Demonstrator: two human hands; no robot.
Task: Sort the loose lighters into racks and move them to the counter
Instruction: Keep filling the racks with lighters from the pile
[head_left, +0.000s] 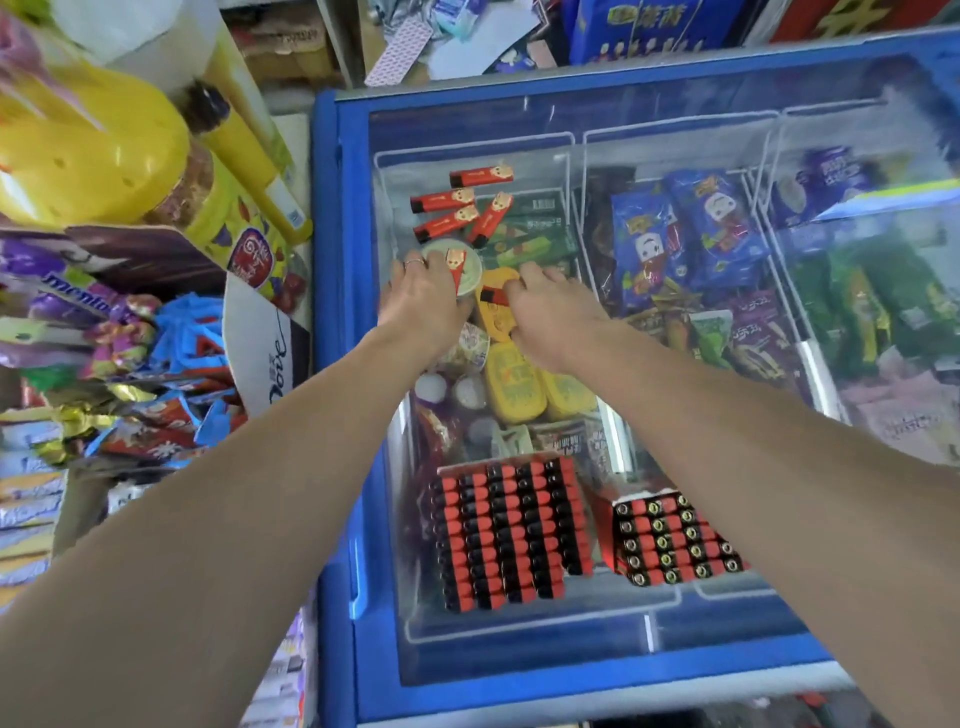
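Note:
Several loose red lighters (457, 208) with cartoon heads lie on the glass lid of a blue chest freezer (332, 364), toward its far left. My left hand (423, 299) pinches one red lighter (456, 267) between thumb and fingers. Just to its right, my right hand (550, 317) grips another red lighter (493, 293), mostly hidden under the fingers. Nearer to me on the glass stand two racks packed with red and black lighters: a full rack (506, 530) on the left and a smaller tilted rack (670, 538) on the right.
Ice cream packets show through the freezer glass (727, 130). Left of the freezer, a shelf is crowded with candy bags (119, 374), a yellow tub (83, 150) and a Dove box (270, 343). Cardboard and papers lie behind the freezer.

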